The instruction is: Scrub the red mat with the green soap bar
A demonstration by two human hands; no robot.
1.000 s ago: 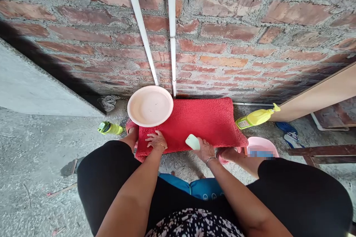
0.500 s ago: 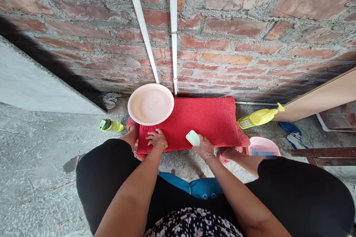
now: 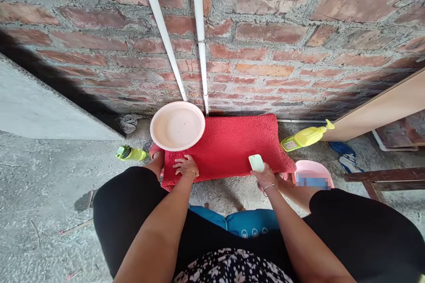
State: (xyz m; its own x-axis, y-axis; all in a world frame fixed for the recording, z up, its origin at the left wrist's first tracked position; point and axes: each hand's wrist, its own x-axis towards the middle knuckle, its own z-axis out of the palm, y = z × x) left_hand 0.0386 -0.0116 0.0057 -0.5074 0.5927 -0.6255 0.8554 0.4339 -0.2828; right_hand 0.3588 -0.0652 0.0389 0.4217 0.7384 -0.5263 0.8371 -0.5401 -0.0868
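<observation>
A red, shaggy mat (image 3: pixel 232 141) lies spread out in front of me, over a low support that I cannot make out. On its left part my left hand (image 3: pixel 186 166) rests flat, palm down with fingers spread, holding nothing. My right hand (image 3: pixel 265 177) grips a pale green scrub brush (image 3: pixel 256 163) over the mat's right front part. The brush has a smooth back with a small hole near its end; its underside is hidden. Just behind my left hand, a pale pink basin (image 3: pixel 177 126) sits at the mat's back left corner.
A yellow pump bottle (image 3: pixel 305 138) stands right of the mat, near a pink tub (image 3: pixel 312 167) with blurred blue contents. A green drink bottle (image 3: pixel 131 153) is at left. Behind are a brick wall (image 3: pixel 265 31) and white pipes (image 3: pixel 199 31). A grey cloth (image 3: pixel 129 122) lies by the slab.
My right hand has moved to the right across the mat with the scrub brush. My left hand stays in place on the mat. The view has shifted slightly.
</observation>
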